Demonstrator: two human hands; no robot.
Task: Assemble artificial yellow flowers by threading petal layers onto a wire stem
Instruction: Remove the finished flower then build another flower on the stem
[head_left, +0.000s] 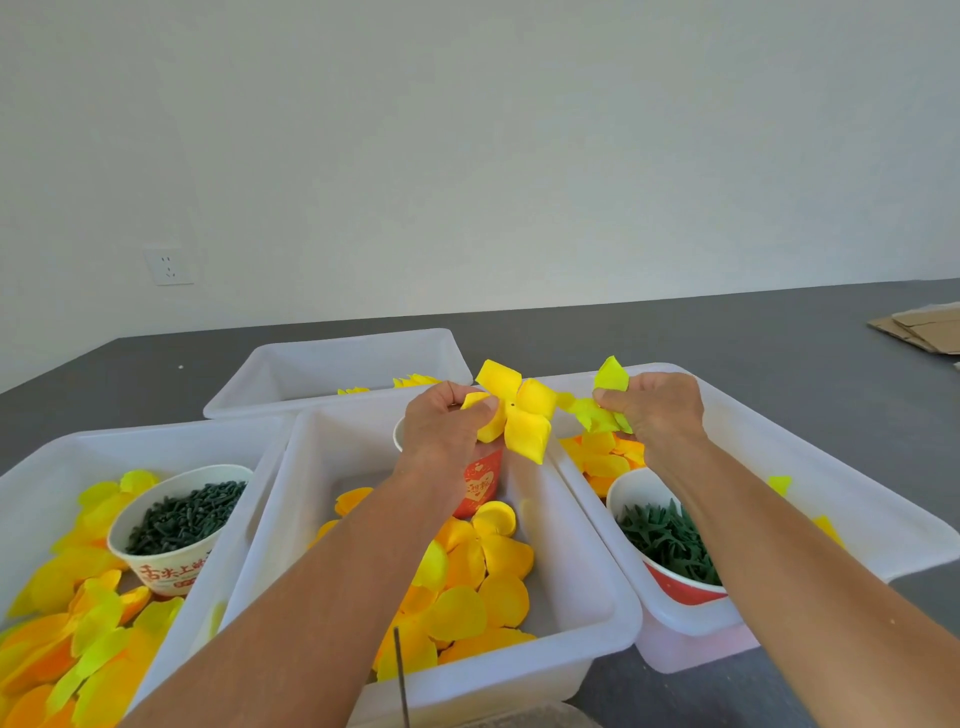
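Four white bins (597, 613) on grey table (727, 332), loose petals inside. Left hand (444, 421) pinches yellow petal layer (524, 415), raised above centre bin. Right hand (654, 410) pinches smaller lime petal layer (597, 413) just beside it.

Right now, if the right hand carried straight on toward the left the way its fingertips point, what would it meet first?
Most likely the large yellow petal layer held by the left hand. The right hand pinches a lime-yellow petal piece whose tip nearly touches that layer; depth between them is unclear from this one view.
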